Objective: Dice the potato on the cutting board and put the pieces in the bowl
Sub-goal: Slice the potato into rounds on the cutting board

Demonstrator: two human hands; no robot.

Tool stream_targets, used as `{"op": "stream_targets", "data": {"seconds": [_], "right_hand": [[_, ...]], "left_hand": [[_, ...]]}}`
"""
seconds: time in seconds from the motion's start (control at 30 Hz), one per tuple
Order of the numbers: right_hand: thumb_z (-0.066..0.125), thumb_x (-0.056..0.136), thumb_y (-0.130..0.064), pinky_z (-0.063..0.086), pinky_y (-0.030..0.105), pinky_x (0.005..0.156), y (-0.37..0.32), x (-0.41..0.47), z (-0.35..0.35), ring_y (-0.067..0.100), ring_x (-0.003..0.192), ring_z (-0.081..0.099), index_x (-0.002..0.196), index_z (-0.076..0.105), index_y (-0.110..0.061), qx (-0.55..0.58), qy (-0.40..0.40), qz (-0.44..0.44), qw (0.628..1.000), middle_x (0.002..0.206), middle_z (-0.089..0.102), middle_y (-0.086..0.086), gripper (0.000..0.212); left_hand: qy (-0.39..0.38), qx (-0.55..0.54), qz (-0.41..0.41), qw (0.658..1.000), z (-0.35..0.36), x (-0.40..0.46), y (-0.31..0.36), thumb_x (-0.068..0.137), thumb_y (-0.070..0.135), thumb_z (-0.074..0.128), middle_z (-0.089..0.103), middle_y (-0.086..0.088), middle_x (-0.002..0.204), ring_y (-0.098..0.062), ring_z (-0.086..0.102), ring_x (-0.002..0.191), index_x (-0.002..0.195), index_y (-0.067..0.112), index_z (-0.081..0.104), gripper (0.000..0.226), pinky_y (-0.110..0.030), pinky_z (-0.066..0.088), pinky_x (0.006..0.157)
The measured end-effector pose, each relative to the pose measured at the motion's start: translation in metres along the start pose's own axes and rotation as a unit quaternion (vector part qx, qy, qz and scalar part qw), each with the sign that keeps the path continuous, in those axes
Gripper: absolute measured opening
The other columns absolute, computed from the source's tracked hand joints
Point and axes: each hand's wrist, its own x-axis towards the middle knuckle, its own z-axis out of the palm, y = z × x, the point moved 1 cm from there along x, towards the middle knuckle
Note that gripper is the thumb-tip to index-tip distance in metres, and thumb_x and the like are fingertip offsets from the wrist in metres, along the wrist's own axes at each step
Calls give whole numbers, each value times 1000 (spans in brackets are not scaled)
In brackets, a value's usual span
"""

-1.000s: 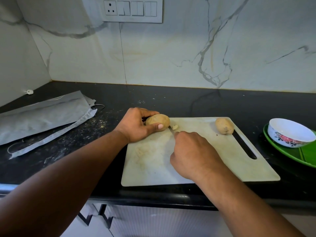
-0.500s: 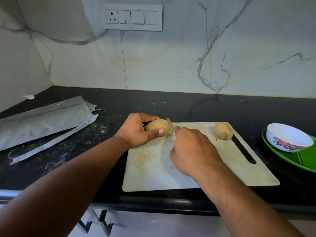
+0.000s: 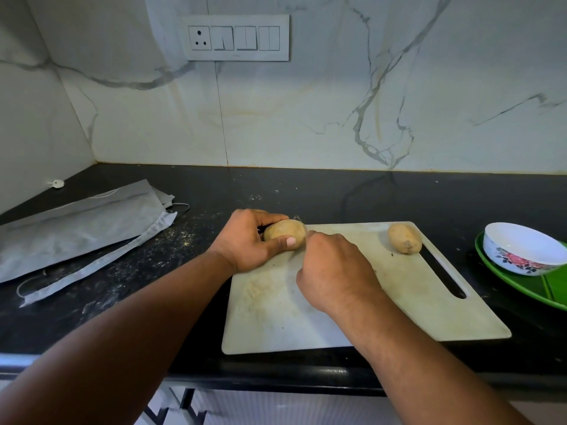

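Observation:
A brown potato lies at the far left corner of the pale cutting board. My left hand grips it, thumb along its near side. My right hand is curled round a knife handle that the hand hides. The thin blade shows only as a sliver at the potato's right end. A second whole potato lies alone at the board's far right. The white flowered bowl stands on a green plate right of the board; no pieces show in it.
Grey folded plastic bags cover the black counter to the left, with crumbs scattered beside them. The marble wall with a switch panel rises behind. The counter's front edge runs just under the board.
The knife has risen from the board and moved left onto the potato's right end. The small cut piece seen beside the potato a second ago is out of sight. The camera has tilted upward.

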Motion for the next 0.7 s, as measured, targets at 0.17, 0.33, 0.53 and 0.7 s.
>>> {"op": "stream_targets", "data": {"seconds": [0.17,0.33,0.53,0.7], "right_hand": [[54,95,-18,37,25,60,5,-19,2,17,73,48,124,56,-20,2,-13,-5,1000,96,58,1,30],[54,92,-18,41,25,60,8,-38,-1,15,70,50,110,57,-20,-6,-37,-6,999,85,51,-3,19],[53,92,-18,36,23,56,12,-46,-14,13,68,48,129,52,-22,-6,-9,-8,1000,81,48,-4,38],[52,90,-16,27,22,46,7,-32,-17,11,62,42,130,52,-22,2,28,-7,1000,76,45,-5,41]], "left_hand": [[-6,-10,-13,1000,0,0,0,80,50,85,74,11,122,-3,68,107,128,26,74,55,-20,53,93],[-6,-13,-16,1000,0,-1,2,80,51,84,74,12,122,-3,68,107,128,27,74,55,-23,55,95],[-8,-9,-13,1000,-1,-1,3,81,50,85,73,11,122,-3,68,106,129,26,74,55,-24,55,95],[-4,-2,-5,1000,0,-3,4,81,50,85,74,10,120,-5,68,105,129,24,74,56,-24,54,94]]}}
